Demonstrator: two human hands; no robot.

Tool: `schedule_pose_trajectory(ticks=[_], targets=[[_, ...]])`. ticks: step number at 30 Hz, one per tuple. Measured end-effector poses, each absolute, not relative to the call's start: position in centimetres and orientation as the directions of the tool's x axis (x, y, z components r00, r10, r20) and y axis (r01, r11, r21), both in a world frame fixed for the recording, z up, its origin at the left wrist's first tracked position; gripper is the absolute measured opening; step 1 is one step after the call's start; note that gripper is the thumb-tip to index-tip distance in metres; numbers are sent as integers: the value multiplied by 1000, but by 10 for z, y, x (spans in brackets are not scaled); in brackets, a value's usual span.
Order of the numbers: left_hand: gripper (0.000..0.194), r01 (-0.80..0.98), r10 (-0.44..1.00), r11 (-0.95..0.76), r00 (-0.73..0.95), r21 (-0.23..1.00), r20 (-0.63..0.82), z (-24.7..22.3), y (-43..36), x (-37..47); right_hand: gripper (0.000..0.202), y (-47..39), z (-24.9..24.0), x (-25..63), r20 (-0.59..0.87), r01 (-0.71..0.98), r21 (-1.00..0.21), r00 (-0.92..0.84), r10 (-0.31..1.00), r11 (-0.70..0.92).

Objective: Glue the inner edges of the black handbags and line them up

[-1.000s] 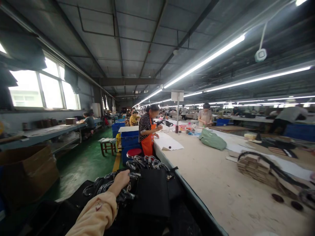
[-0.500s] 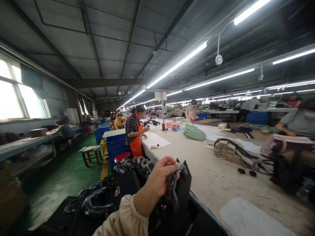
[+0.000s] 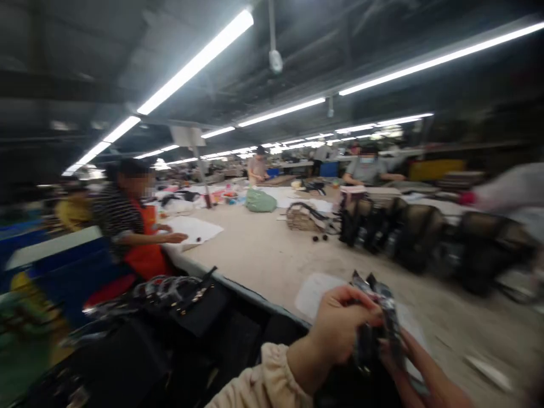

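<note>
My left hand [image 3: 342,320], in a cream sleeve, pinches the plastic-wrapped handle [image 3: 393,323] of a black bag at the lower middle right. From the right comes my right hand [image 3: 425,365], its fingers on both sides of the wrapped handle, somewhat blurred. Below the hands the body of the bag is dark and mostly hidden. To the left lie several more black bags [image 3: 195,311] with clear-wrapped handles and gold-coloured fittings.
A long beige table [image 3: 255,243] stretches ahead, bearing a white sheet [image 3: 314,289], a green bundle [image 3: 260,201] and a row of dark bags [image 3: 416,232]. At the left edge stands a co-worker in an orange apron [image 3: 148,249], beside blue bins [image 3: 72,283].
The view has swung to the right. My left hand still grips the wrapped handle, now farther right and over the table side. My right hand has come into view at the bag.
</note>
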State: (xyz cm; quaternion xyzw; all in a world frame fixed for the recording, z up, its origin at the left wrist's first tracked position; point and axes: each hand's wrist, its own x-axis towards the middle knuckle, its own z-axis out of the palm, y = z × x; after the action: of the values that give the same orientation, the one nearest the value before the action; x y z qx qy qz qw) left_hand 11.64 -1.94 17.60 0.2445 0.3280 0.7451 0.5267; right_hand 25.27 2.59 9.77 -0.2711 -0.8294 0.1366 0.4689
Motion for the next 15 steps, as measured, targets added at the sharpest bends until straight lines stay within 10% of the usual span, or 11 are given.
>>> schedule_pose_trajectory(ticks=[5,10,15], targets=[[5,-522,965,-222,-236,824,110,165,-2,85,28,30,96,289,523,355,-731,-257,812,583],[18,-543,986,-153,-144,826,88,153,16,73,68,37,87,320,363,318,-887,31,931,335],[22,-559,993,-110,-89,822,73,153,19,99,64,31,115,331,692,740,-426,-104,714,520]])
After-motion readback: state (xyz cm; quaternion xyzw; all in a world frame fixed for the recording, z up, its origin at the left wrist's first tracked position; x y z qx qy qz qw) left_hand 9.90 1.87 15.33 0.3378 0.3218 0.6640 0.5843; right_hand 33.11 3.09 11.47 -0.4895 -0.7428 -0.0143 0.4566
